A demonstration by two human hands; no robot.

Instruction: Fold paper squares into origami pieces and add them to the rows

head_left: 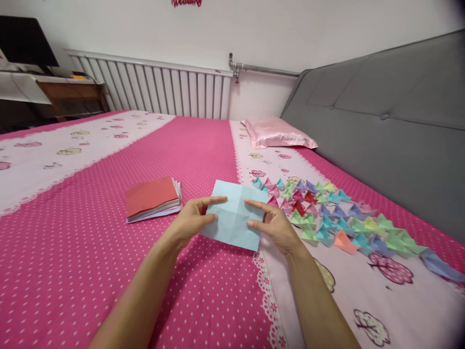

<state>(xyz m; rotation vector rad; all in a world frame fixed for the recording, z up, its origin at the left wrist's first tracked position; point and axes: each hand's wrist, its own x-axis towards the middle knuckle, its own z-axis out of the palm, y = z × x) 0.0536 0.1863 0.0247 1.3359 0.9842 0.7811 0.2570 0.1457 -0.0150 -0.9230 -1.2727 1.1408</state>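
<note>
A light blue square of paper (236, 220) with creases crossing at its middle is held just above the pink bed cover. My left hand (194, 218) grips its left edge, thumb and index finger on the top face, the other fingers hidden beneath. On the right edge, my right hand (274, 224) pinches the sheet the same way. To the left lies a stack of coloured paper (153, 198) with a red sheet on top. Many small folded paper boats (336, 223) in several colours stand in rows to the right of my right hand.
A shiny pink pillow (278, 132) lies at the far side, near the grey padded headboard (385, 97). Behind the bed are a white radiator (156, 85) and a pipe (269, 70). A desk (69, 89) with a black monitor (27, 41) stands at the far left.
</note>
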